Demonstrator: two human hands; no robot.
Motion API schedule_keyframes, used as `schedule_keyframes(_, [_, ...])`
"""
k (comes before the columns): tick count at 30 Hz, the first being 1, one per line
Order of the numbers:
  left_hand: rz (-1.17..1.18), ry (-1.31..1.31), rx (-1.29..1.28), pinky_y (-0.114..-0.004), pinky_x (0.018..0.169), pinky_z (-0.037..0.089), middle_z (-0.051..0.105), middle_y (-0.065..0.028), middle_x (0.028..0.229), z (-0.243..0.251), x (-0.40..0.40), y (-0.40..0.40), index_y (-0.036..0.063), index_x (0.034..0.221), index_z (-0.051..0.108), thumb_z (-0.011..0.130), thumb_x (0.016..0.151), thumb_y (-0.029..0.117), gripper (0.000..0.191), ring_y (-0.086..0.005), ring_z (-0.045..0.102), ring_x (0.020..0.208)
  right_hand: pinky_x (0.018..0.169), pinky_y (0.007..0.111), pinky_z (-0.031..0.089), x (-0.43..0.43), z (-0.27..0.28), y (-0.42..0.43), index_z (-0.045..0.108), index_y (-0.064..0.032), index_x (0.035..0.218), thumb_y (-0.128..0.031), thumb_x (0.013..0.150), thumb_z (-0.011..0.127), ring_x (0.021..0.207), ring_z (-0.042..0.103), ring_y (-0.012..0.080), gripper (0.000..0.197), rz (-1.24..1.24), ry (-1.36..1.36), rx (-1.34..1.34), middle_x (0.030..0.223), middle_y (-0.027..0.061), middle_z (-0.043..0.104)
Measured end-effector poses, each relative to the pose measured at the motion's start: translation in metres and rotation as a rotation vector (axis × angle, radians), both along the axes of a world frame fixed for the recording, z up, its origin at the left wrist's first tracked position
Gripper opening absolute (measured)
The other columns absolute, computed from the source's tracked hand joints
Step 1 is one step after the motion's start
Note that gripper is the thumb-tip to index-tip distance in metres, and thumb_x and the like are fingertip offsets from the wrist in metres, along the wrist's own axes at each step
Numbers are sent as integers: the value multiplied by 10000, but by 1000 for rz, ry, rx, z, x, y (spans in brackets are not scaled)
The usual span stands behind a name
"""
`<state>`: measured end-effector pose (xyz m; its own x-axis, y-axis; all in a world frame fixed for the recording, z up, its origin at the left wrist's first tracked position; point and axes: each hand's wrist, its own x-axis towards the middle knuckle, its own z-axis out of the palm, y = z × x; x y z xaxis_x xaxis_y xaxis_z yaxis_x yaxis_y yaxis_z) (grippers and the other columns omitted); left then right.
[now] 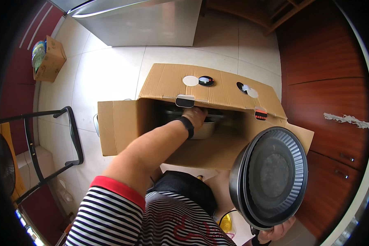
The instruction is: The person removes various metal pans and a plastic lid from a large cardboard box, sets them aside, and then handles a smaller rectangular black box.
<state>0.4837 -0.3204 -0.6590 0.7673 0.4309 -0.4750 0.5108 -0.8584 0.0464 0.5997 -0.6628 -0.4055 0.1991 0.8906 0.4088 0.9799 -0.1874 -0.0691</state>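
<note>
My left hand [196, 117] is inside an open cardboard box [209, 83], with a black band on the wrist. It touches the metal bakeware in there, by the rim of a light-coloured pan [206, 130] and a dark pan [172, 115]. Its fingertips are hidden, so I cannot tell whether they grip. At the lower right, my right hand [278, 230] holds a stack of nested round metal pans by the bottom edge. A dark fluted tart pan [275, 166] faces up on top, with a deeper metal bowl or pan [238, 184] beneath it. The stack is tilted beside the box's right end.
A box flap [117, 127] sticks out left. Beyond the box stands a stainless-steel appliance [141, 24] on the tiled floor. Reddish wooden cabinets [323, 101] line the right. A black metal frame [75, 135] and a small carton of bottles [53, 58] are at left.
</note>
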Motion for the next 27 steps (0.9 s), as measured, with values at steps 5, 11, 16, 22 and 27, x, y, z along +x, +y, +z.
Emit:
schedule_keyframes(5, [-299, -169, 273, -474, 737, 522, 641, -129, 1071, -4, -32, 11, 69, 1114, 630, 525, 854, 101, 282, -330, 625, 981, 769, 476, 462, 10, -4, 13, 598, -38, 914, -385, 941, 518, 804, 606, 321, 356, 109, -3, 184, 896, 137, 658])
schedule_keyframes(11, [-107, 223, -41, -393, 788, 532, 675, -91, 1026, 27, -24, 8, 88, 980, 702, 564, 835, 123, 203, -256, 626, 1019, 770, 477, 457, 8, -7, 9, 611, -20, 924, -386, 931, 519, 791, 609, 310, 377, 115, 42, 203, 899, 145, 667])
schedule_keyframes(16, [-74, 121, -27, -346, 745, 545, 706, -70, 944, 2, -25, 15, 120, 885, 733, 566, 835, 122, 174, -220, 679, 898, 804, 477, 449, 8, -4, -1, 555, -47, 1012, -384, 933, 419, 894, 584, 309, 371, 72, 83, 75, 988, 108, 592])
schedule_keyframes(22, [-84, 295, 49, -374, 695, 552, 706, -68, 942, 34, -16, 10, 126, 892, 733, 577, 821, 134, 171, -237, 677, 906, 800, 472, 439, 9, -4, -10, 566, -35, 989, -477, 932, 370, 896, 583, 315, 487, 38, 55, 22, 966, 127, 592])
schedule_keyframes(27, [-308, 289, -31, -415, 755, 526, 650, -143, 1116, 50, -23, 0, 64, 1065, 682, 534, 888, 214, 275, -284, 622, 1037, 768, 441, 416, 16, 8, 4, 584, -26, 896, -497, 928, 382, 851, 562, 318, 513, 56, 130, -42, 910, 133, 592])
